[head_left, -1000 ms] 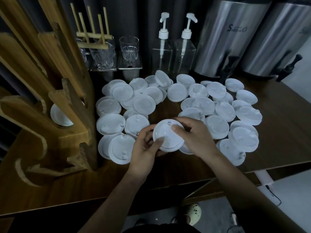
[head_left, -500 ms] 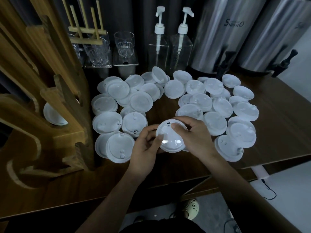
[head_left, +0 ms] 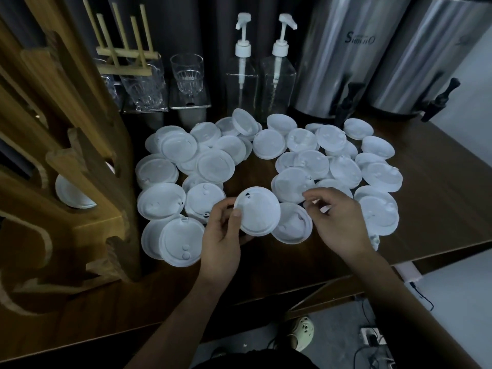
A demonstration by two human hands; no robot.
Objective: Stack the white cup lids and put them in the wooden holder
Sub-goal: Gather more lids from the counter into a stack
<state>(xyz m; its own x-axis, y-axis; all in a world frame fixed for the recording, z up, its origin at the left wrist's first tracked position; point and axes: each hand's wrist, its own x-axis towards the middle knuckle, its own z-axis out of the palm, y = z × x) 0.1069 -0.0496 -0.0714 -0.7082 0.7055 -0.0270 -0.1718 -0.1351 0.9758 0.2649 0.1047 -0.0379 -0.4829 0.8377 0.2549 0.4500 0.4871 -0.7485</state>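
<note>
Several white cup lids (head_left: 215, 166) lie scattered and overlapping across the dark wooden table (head_left: 439, 187). My left hand (head_left: 222, 238) grips one white lid (head_left: 259, 211), tilted up off the table, with the thumb on its left rim. My right hand (head_left: 338, 222) hovers just right of that lid, fingers loosely curled and holding nothing, above another lid (head_left: 292, 225) on the table. The wooden holder (head_left: 80, 166) stands at the left; a lid (head_left: 72, 194) sits inside one of its slots.
Behind the lids stand two pump bottles (head_left: 241, 75), drinking glasses (head_left: 187, 75) on metal stands, a wooden peg rack (head_left: 125, 57) and two steel dispensers (head_left: 343, 57) with black taps. The table's front edge runs close to my forearms.
My right hand has let go of the held lid and drawn away to the right. My left hand keeps hold of it.
</note>
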